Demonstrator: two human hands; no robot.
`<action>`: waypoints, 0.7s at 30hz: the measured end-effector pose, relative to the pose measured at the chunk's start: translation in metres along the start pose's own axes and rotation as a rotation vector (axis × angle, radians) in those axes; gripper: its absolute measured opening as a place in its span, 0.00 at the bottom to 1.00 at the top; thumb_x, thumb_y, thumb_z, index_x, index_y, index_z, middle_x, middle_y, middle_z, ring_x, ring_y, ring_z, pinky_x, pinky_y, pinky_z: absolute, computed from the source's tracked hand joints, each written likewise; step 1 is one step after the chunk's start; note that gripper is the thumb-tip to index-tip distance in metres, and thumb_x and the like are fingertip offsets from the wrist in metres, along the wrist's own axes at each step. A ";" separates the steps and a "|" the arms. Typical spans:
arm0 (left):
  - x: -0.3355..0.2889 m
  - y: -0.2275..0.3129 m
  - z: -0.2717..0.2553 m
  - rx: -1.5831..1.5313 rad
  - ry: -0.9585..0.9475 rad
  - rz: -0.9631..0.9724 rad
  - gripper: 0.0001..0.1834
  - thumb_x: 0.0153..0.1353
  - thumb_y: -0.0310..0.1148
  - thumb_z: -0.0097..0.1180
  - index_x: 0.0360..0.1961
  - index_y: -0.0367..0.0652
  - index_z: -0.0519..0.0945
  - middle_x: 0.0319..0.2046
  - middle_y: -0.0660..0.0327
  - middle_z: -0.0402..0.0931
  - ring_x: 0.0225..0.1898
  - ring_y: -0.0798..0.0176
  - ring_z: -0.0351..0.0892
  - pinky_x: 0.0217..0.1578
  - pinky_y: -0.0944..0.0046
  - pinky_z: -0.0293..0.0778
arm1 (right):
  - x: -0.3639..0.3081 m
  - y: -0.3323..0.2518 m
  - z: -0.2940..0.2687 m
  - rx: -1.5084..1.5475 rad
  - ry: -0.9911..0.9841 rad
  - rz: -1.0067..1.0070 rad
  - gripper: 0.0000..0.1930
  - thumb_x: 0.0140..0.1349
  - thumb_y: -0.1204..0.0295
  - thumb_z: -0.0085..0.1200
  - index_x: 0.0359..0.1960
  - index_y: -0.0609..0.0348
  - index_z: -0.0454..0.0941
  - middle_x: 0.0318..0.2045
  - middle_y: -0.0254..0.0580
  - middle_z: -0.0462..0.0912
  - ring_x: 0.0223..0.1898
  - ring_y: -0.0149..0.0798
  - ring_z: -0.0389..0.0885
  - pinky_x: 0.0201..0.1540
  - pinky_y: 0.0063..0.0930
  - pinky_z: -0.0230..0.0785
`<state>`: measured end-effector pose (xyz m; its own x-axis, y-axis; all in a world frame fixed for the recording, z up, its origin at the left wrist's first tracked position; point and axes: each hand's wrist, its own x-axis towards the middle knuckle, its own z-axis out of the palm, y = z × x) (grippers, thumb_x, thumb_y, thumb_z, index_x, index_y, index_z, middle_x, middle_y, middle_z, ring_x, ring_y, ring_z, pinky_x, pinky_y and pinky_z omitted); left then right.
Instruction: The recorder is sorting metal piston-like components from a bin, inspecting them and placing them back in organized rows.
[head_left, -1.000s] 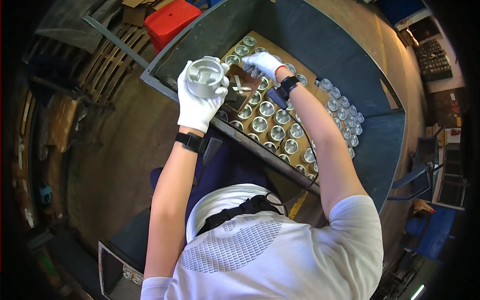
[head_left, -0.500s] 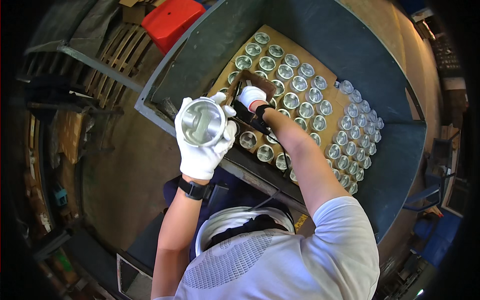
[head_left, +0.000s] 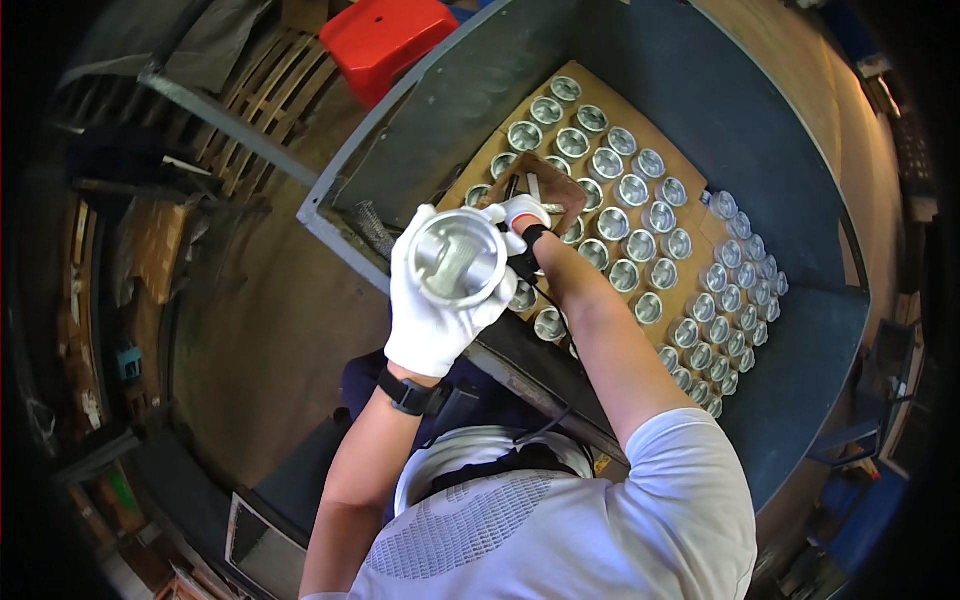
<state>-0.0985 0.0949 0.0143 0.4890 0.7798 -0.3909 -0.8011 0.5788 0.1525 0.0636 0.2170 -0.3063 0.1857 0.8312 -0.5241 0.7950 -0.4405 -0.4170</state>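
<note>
My left hand, in a white glove, grips a shiny round metal piston with its hollow side up. My right hand, gloved too, is just beyond the piston's right edge, in front of a brown open box. Its fingers look closed, but what they hold, if anything, is hidden behind the piston and left hand. Slim dark and light metal items lie in the box. Around the box, rows of similar pistons stand on brown cardboard.
Grey metal walls surround the pistons, with a near edge in front of me. More pistons stand closely packed on the right. A red plastic object and wooden slats lie beyond the left wall. A dark cable hangs from my right wrist.
My right hand has drawn back from inside the box toward the piston. The piston in my left hand is now nearer to it. The whole view has shifted slightly.
</note>
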 end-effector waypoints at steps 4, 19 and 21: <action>0.000 0.005 -0.005 -0.016 -0.033 0.001 0.33 0.74 0.58 0.43 0.59 0.37 0.75 0.49 0.43 0.80 0.37 0.45 0.84 0.26 0.59 0.82 | -0.003 -0.006 -0.019 0.370 -0.327 -0.159 0.20 0.62 0.55 0.56 0.42 0.60 0.87 0.33 0.48 0.88 0.29 0.43 0.88 0.33 0.38 0.77; 0.008 -0.011 -0.022 0.157 0.047 0.228 0.18 0.72 0.47 0.57 0.53 0.46 0.77 0.48 0.57 0.78 0.48 0.53 0.81 0.51 0.45 0.81 | -0.199 0.052 -0.189 1.201 -0.484 -0.234 0.11 0.71 0.67 0.52 0.45 0.61 0.81 0.30 0.29 0.79 0.27 0.25 0.73 0.32 0.21 0.67; 0.008 -0.014 -0.021 0.143 0.048 0.238 0.18 0.71 0.48 0.58 0.52 0.46 0.77 0.48 0.57 0.78 0.48 0.53 0.81 0.51 0.45 0.81 | -0.236 0.050 -0.209 1.052 -0.418 -0.303 0.14 0.73 0.63 0.51 0.45 0.62 0.81 0.27 0.29 0.77 0.23 0.23 0.70 0.27 0.19 0.65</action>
<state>-0.0906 0.0880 -0.0105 0.2737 0.8875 -0.3706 -0.8331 0.4113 0.3698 0.1801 0.0699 -0.0477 -0.2895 0.8604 -0.4195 -0.1317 -0.4699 -0.8729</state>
